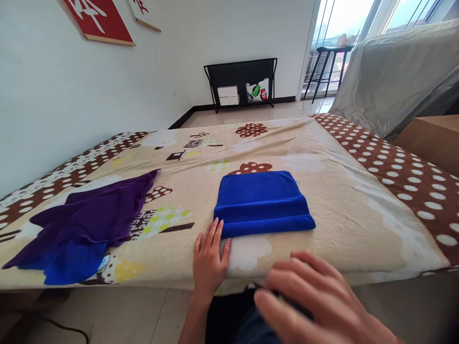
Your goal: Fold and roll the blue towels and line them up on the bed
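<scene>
A folded blue towel (260,198) lies on the bed in front of me, with a raised crease running across its nearer part. My left hand (211,255) rests flat, fingers extended, its fingertips touching the towel's near left corner. Closer to the camera, my right hand (308,291) hovers over the bed's near edge, apart from the towel. Its fingers are loosely bent and a little blurred, and I see nothing in them. Off to the left lies a crumpled purple cloth (96,210), partly covering another blue cloth (71,263).
The bed has a cream patterned blanket (344,210) with brown dotted borders. Beyond it stand a black rack (240,71) and a dark stool (328,62). A sheet-covered item (405,71) and a cardboard box (430,141) are at the right. A wall runs along the left.
</scene>
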A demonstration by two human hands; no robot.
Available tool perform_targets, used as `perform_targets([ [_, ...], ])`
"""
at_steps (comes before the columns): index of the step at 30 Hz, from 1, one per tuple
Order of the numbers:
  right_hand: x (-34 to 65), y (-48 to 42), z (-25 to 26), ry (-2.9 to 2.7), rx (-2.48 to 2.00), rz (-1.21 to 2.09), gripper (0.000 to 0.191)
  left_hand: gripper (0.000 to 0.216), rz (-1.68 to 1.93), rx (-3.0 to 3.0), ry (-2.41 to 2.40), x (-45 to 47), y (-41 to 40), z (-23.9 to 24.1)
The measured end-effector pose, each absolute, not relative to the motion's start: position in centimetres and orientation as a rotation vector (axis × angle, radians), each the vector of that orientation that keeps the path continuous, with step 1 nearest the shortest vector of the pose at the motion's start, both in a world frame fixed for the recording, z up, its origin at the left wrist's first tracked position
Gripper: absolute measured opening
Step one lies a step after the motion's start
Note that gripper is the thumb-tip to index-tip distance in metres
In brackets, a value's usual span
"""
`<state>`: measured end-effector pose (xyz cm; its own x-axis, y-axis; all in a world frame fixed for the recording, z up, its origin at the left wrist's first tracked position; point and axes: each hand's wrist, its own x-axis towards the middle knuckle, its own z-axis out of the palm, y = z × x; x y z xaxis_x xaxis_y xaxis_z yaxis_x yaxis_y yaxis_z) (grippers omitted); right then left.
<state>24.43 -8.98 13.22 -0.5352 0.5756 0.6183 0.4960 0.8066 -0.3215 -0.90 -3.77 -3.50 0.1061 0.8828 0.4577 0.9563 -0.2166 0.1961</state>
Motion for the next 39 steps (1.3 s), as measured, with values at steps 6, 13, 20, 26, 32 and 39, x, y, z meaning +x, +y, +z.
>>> perform_targets([
  [6, 26.5, -3.1, 4.2, -2.346, -1.049, 0.011, 0.048, 0.059, -0.770, -2.191, -1.855, -0.8, -3.8, -3.4],
  [13, 26.8, -2.6, 1.8, -2.421, -1.119, 0.059, 0.049, 0.055, -0.843, -2.174, -1.727, 0.7, -4.4, -3.0],
  [20, 26.6, -2.2, 1.6, -2.443, -1.083, 0.090, 0.052, 0.061, -0.778, -2.537, -1.423, 3.4, -3.7, -1.5],
  [26, 26.7, -1.9, -0.1, -2.463, -1.123, 0.071, 0.054, 0.057, -0.668, -2.606, -1.405, 3.6, -2.6, -1.8],
  [32, 31.1, -2.0, -2.7, -2.408, -1.277, -0.079, 0.057, 0.057, -0.616, -2.527, -1.477, -1.8, -2.8, -2.2],
  [39, 35.6, -2.1, -3.5, -2.289, -1.367, -0.012, 0.052, 0.060, -0.682, -2.472, -1.477, -5.2, -3.0, -1.9],
])
